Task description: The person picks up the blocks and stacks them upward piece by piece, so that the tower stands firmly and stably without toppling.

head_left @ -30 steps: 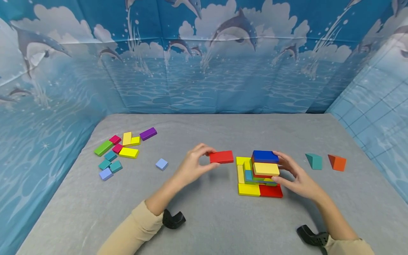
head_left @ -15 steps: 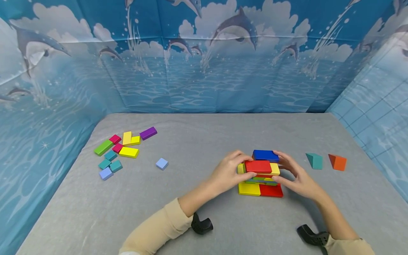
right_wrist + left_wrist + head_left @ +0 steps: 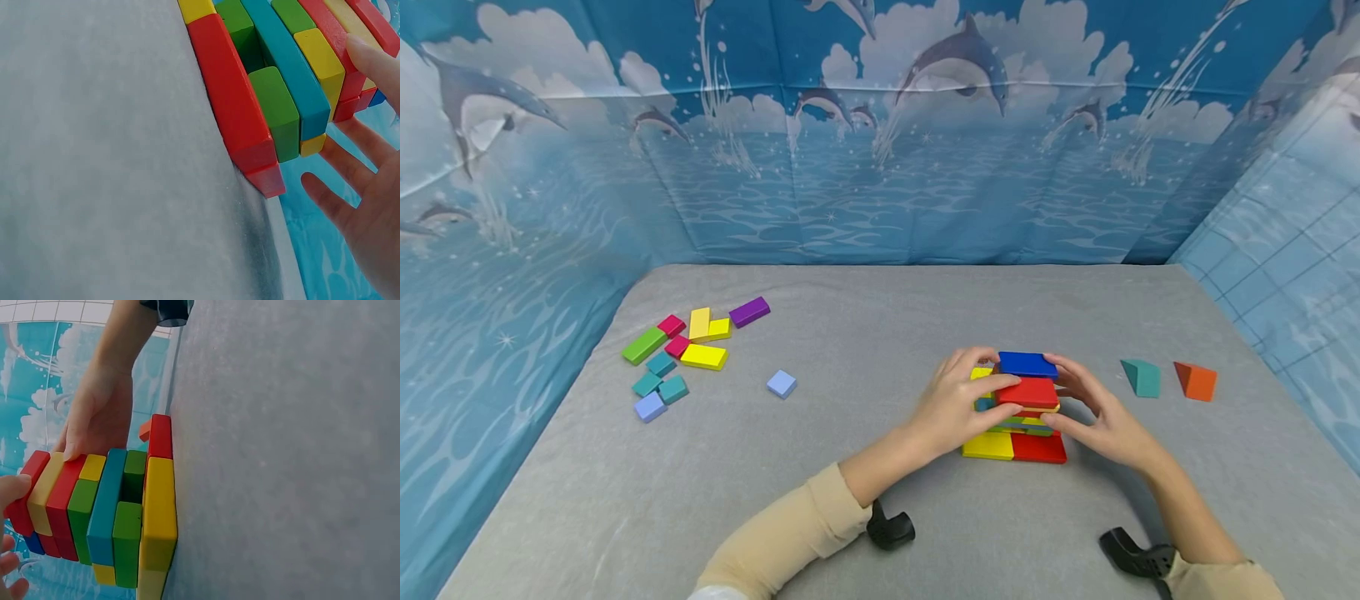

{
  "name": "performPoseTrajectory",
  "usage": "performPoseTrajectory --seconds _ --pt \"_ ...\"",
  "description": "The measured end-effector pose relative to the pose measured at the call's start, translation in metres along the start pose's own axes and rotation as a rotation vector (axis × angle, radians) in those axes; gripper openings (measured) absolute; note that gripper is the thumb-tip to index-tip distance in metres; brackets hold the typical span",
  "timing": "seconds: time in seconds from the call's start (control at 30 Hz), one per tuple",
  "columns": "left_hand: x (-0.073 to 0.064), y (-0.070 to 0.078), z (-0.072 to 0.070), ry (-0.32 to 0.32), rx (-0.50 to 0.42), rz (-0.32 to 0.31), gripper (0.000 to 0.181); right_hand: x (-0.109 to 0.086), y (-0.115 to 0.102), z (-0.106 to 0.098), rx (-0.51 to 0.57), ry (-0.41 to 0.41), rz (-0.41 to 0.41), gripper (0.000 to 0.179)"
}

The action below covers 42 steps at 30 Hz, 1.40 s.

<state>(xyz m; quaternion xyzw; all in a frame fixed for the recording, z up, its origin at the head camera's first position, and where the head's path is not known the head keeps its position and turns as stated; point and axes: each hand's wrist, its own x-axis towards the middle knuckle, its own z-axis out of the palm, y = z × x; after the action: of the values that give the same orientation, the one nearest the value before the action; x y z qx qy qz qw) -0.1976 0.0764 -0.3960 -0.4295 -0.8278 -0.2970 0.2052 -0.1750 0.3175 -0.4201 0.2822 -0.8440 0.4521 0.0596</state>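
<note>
In the head view my left hand pinches a flat red block at its left end, thumb in front and fingers behind. The block lies over the front of a stepped stack of coloured blocks, level with a cream block just under it. A blue block tops the back of the stack. My right hand rests on the stack's right side. In the right wrist view its thumb touches the red block below the cream one, and its other fingers are fairly straight and spread. Yellow and red blocks form the front base.
Several loose blocks lie at the left, among them a purple block, a green block and a yellow block. One light blue block lies apart. Teal and orange wedges stand at the right.
My left hand has carried the red block rightward from beside the stack, over its front and further right onto the cream block. My right hand has stayed at the stack's right side.
</note>
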Motion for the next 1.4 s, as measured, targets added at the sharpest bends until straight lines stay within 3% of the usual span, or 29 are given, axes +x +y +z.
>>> performPoseTrajectory --seconds 0.27,0.7,1.07,1.27,1.4 --pt "0.005 -0.002 0.004 -0.008 -0.047 0.017 0.032 0.000 0.000 0.000 -0.003 0.000 0.014 0.080" --pt "0.007 -0.002 0.005 -0.053 -0.078 -0.022 0.034 0.002 -0.001 0.000 0.014 -0.008 0.018 0.080" --pt "0.008 -0.004 0.004 -0.070 -0.214 -0.056 0.034 0.004 -0.011 0.001 0.006 0.012 0.047 0.070" --pt "0.008 -0.003 0.004 -0.070 -0.254 -0.053 0.035 0.004 -0.012 0.001 0.003 0.036 0.014 0.067" --pt "0.004 -0.010 0.000 -0.063 -0.296 -0.074 0.042 0.004 -0.012 0.003 -0.014 0.053 0.012 0.066"
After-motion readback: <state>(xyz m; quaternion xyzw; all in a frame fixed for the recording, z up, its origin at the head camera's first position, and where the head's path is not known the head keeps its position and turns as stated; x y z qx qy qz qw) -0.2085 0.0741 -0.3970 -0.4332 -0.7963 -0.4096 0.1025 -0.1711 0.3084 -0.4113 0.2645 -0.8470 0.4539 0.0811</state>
